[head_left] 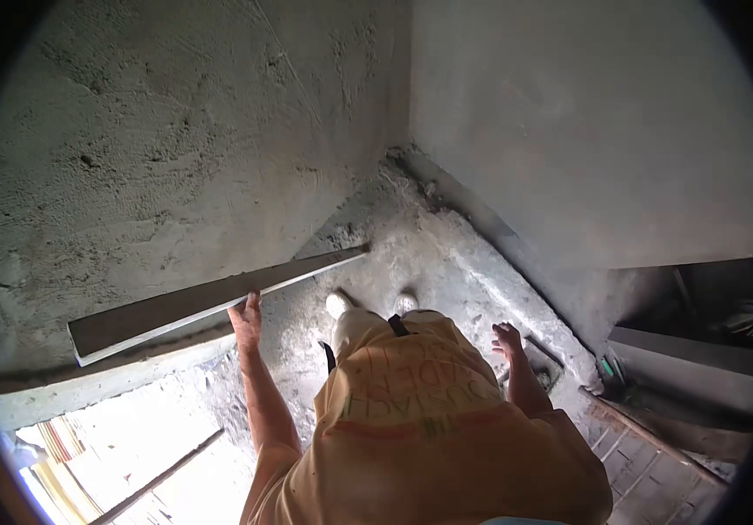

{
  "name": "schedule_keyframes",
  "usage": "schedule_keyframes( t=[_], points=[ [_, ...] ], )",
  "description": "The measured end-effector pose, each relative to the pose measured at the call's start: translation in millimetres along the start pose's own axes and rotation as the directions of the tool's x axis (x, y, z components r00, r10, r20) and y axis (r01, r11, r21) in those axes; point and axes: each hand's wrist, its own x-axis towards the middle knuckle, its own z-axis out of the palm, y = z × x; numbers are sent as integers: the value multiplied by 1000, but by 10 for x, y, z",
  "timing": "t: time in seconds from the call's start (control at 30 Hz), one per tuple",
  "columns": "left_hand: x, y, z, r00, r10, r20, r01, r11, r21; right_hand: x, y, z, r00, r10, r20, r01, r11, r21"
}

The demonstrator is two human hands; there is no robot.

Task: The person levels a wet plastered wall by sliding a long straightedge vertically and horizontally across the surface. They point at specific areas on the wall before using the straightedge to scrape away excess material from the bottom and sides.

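My left hand [246, 320] grips the lower edge of a long, flat metal straightedge [180, 302], its thumb and fingers closed on it. The bar slants up from lower left to right in front of the rough plastered wall [149, 157], and its far end reaches over the floor near the corner. My right hand [507, 339] hangs at my right side over the dusty floor, loosely curled with its fingers apart and nothing in it.
A smooth grey wall [595, 114] meets the rough one at the corner. Along its foot runs a rubble-strewn ledge [516, 289]. On the right lie a long pole [656, 440] and a grey box-like block [691, 363]. Bright light enters at an opening, lower left.
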Motion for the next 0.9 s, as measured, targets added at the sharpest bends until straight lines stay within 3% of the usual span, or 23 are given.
schedule_keyframes(
  t=[0.03,0.27,0.33,0.4,0.47,0.5,0.57,0.67,0.7,0.73,0.8,0.9],
  points=[
    [-110,-14,-14,1000,-1,-27,-1,998,-66,-12,2,-5,1000,5,-1,-5,1000,-7],
    [-691,555,159,958,-261,-121,268,963,40,21,-272,-52,1000,5,5,-4,995,-102],
    [-843,584,141,977,-190,-96,190,982,-11,53,-423,-27,999,-22,25,26,988,-154],
    [-1007,395,-4,979,-182,-86,189,979,78,89,-606,10,997,-68,27,72,978,-194],
    [-1093,285,-78,989,80,123,-127,886,446,119,-816,42,996,-60,62,72,972,-222],
    [-1134,398,-26,993,71,94,-106,882,459,122,-904,69,994,-78,72,93,968,-232],
    [-1192,730,225,997,-7,73,-10,973,230,162,-1077,115,993,-79,90,102,954,-284],
    [-1335,617,235,1000,-22,5,20,974,226,317,-1250,167,983,-128,134,169,917,-362],
    [-1347,568,148,993,0,117,-46,919,391,255,-1373,203,982,-123,143,170,907,-386],
    [-1360,533,118,996,-6,86,-29,916,400,256,-1461,237,980,-120,157,176,893,-415],
    [-1425,467,195,991,114,70,-131,933,336,273,-1596,310,978,-137,159,195,877,-440],
    [-1466,634,293,1000,-2,-12,4,974,228,244,-1787,410,967,-165,195,238,857,-457]
  ],
)
